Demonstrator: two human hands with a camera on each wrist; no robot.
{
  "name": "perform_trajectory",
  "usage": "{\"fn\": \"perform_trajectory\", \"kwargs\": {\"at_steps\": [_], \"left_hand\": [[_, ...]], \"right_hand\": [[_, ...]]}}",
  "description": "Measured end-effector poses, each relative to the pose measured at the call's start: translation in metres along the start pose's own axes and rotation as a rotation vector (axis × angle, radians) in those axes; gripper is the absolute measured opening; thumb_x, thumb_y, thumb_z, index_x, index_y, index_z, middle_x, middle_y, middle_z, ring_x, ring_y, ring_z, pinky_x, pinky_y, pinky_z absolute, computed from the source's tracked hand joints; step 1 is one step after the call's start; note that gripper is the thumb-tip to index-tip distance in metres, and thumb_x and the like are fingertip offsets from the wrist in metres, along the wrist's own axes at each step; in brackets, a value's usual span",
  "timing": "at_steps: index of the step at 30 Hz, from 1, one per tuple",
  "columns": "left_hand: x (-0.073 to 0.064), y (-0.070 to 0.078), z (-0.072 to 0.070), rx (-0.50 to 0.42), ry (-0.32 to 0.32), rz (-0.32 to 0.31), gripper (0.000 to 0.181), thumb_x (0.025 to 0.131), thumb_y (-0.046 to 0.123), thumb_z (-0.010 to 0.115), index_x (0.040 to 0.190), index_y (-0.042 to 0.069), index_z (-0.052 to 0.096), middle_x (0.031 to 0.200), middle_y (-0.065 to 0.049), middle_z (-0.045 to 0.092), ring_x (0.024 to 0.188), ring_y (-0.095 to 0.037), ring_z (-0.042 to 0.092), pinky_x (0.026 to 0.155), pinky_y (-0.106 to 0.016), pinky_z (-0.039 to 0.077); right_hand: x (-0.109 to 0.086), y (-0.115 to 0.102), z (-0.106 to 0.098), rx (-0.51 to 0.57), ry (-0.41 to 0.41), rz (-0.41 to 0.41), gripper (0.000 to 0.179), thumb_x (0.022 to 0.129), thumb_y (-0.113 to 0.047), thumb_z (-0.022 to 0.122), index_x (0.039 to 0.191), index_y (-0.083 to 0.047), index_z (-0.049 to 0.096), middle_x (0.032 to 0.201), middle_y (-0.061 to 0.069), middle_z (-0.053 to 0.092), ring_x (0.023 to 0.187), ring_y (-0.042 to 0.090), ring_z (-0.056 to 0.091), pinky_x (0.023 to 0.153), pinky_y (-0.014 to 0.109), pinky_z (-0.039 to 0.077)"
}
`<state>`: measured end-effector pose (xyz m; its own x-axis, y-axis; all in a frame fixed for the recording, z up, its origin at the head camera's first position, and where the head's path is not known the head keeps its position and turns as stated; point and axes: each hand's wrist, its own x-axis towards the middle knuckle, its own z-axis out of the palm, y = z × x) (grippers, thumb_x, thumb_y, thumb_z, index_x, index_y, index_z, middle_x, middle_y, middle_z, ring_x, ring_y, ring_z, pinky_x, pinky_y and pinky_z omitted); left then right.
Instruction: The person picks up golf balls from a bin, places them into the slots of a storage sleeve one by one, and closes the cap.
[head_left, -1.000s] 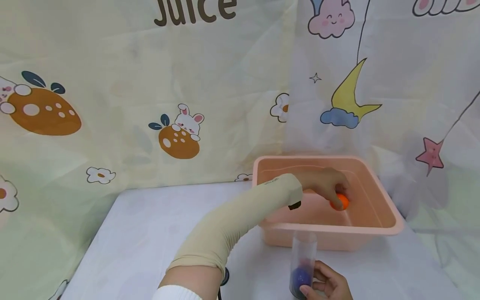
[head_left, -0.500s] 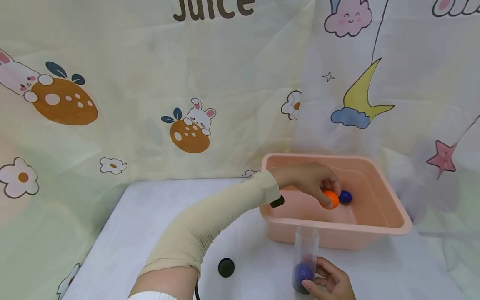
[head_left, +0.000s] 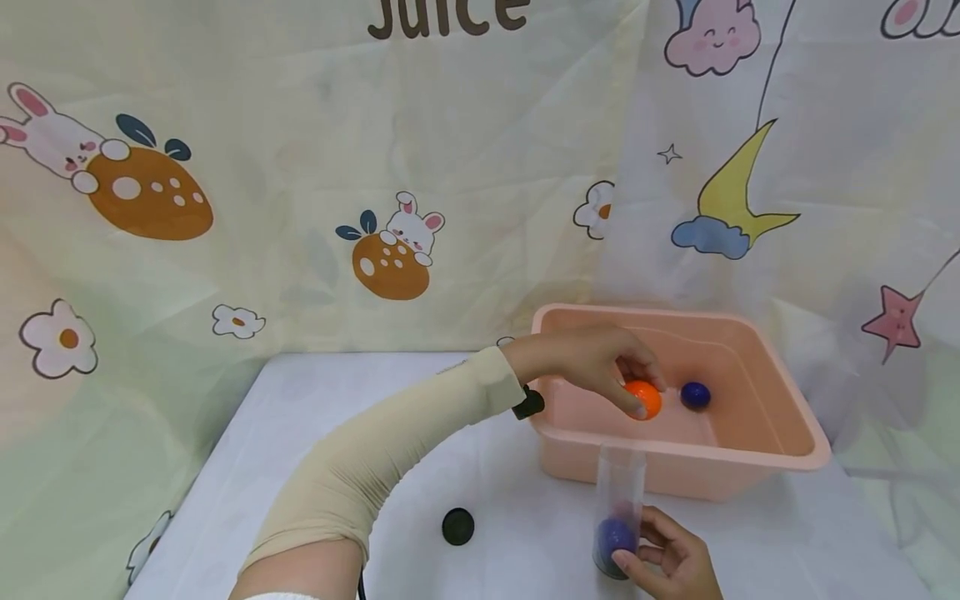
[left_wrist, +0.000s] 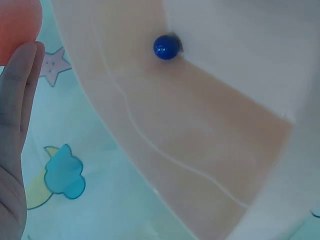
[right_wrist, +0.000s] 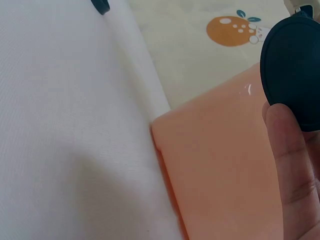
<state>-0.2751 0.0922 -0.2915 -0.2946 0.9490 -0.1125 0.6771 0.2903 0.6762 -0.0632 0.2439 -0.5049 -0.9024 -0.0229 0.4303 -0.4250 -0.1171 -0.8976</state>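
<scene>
My left hand (head_left: 603,367) pinches an orange ball (head_left: 645,402) over the inside of the pink basin (head_left: 750,454). In the left wrist view, the orange ball (left_wrist: 17,27) appears at the top left by the fingertips. A dark blue ball (head_left: 695,396) lies on the basin's floor, right of that hand. Before the basin's front wall, my right hand (head_left: 681,557) grips a clear tube (head_left: 621,475) low down, upright, with a blue ball (head_left: 617,533) near its bottom. A pinkish tint shows above that ball; its source is unclear. The right wrist view shows the tube's dark round base (right_wrist: 295,70).
A black round disc, like a cap (head_left: 457,527), lies on the white table (head_left: 420,458) left of the tube. A printed cloth (head_left: 480,167) hangs behind the table. The basin stands at the back right, close to the cloth.
My left hand has lifted the orange ball and moved it left, within the basin, uncovering the blue ball. The black disc has come into full view. My right hand keeps holding the tube.
</scene>
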Motion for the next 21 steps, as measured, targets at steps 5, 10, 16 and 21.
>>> {"fn": "perform_trajectory", "kwargs": {"at_steps": [5,10,16,21], "left_hand": [[-0.014,0.002,0.0,-0.011,0.012,0.031,0.037,0.092,0.017,0.089,0.126,0.007,0.078,0.115,0.007,0.077,0.104,0.001,0.068,0.094,-0.016,0.055],[-0.025,0.003,0.006,-0.058,0.004,0.1,0.034,0.091,0.012,0.089,0.122,0.004,0.079,0.108,0.003,0.079,0.098,0.0,0.071,0.092,-0.019,0.058],[-0.031,0.003,0.012,-0.088,-0.029,0.098,0.035,0.091,0.012,0.089,0.123,0.004,0.079,0.107,0.004,0.079,0.099,0.002,0.071,0.093,-0.019,0.058],[-0.032,0.004,0.015,-0.087,-0.081,0.07,0.038,0.093,0.014,0.088,0.129,0.005,0.077,0.112,0.007,0.078,0.104,0.002,0.07,0.099,-0.017,0.054]], "right_hand": [[0.001,-0.006,-0.001,-0.006,0.033,0.028,0.067,0.078,0.037,0.064,0.124,-0.011,0.077,0.119,-0.002,0.079,0.096,0.009,0.077,0.07,0.027,0.065],[0.0,-0.011,-0.001,-0.028,0.091,0.09,0.063,0.08,0.034,0.065,0.118,-0.013,0.08,0.113,-0.002,0.079,0.094,0.008,0.076,0.071,0.026,0.065],[0.002,-0.014,0.0,-0.064,0.101,0.121,0.059,0.082,0.032,0.066,0.116,-0.014,0.08,0.11,-0.002,0.079,0.093,0.007,0.076,0.07,0.025,0.065],[0.004,-0.017,0.001,-0.085,0.094,0.121,0.058,0.082,0.032,0.067,0.116,-0.013,0.08,0.11,-0.003,0.079,0.094,0.007,0.076,0.071,0.025,0.065]]}}
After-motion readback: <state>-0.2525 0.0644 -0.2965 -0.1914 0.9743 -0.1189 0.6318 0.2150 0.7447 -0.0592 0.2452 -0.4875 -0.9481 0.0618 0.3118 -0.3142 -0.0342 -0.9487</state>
